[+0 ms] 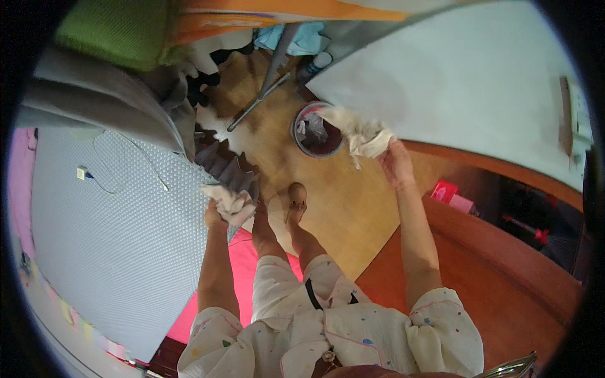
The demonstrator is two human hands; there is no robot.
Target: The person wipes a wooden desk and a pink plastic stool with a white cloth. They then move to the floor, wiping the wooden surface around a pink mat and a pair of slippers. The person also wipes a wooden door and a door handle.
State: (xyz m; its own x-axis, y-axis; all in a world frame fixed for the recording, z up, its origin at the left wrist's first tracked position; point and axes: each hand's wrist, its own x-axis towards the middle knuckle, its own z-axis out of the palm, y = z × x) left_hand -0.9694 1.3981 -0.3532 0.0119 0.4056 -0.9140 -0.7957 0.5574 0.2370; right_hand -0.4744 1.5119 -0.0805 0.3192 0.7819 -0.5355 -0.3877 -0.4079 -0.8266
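My left hand [215, 215] grips a bunched, pale cloth [231, 204] beside the edge of a grey-white quilted mat [127, 227]. Out to the right, my right hand [397, 163] is closed on another crumpled off-white cloth [373, 141]; part of it is blurred. That cloth extends leftward to the rim of a round bin [298, 139] on the floor. Inside the bin lies a crumpled translucent plastic bag [315, 128]. Whether the cloth touches the rim, I cannot tell.
A metal stand leg [260, 98] rests on the wood-coloured floor [340, 212] ahead. Grey fabric [108, 99] and a green textile [118, 33] hang at upper left. A white cable [146, 160] lies on the mat. At right are a white surface [449, 80] and a shelf holding a red box [444, 191].
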